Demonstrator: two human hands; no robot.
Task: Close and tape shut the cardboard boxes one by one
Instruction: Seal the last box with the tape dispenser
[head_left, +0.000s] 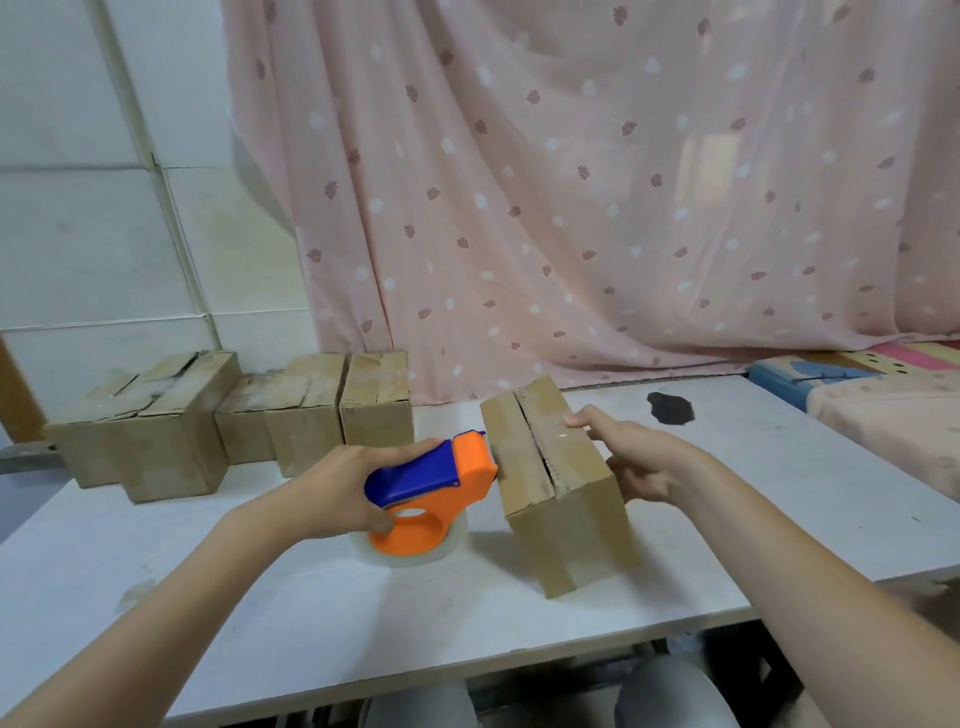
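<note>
My left hand (337, 488) gripped the orange-and-blue tape dispenser (431, 493), fingers wrapped over its top, thumb under near the ring. Its clear tape roll (410, 551) sat low, close to or on the white table (311, 613), and its front edge was right at the left top edge of the box in hand (556, 483). That cardboard box stood mid-table, flaps folded down, centre seam (543, 452) showing a dark gap near the front. Couldn't tell if any tape was stuck on it yet; there was a faint sheen near the far end only.

My right hand (628, 457) steadied the box from its right side, fingertips (576, 420) pressing on the top flap, the rest of the hand against the side wall.

As I judged it, the step was starting the strip. To do it well I needed to line the dispenser up with the seam, not across it, anchor the tape end down over one side wall, press the flaps flush so the gap closed, then pull straight along the seam while holding the box from sliding. Risk: the light box skating on the smooth table, or the tape wandering off the seam.

A row of other boxes (145, 431) sat at the back left by the wall, apparently shut already. A pink curtain (571, 208) hung behind.
</note>
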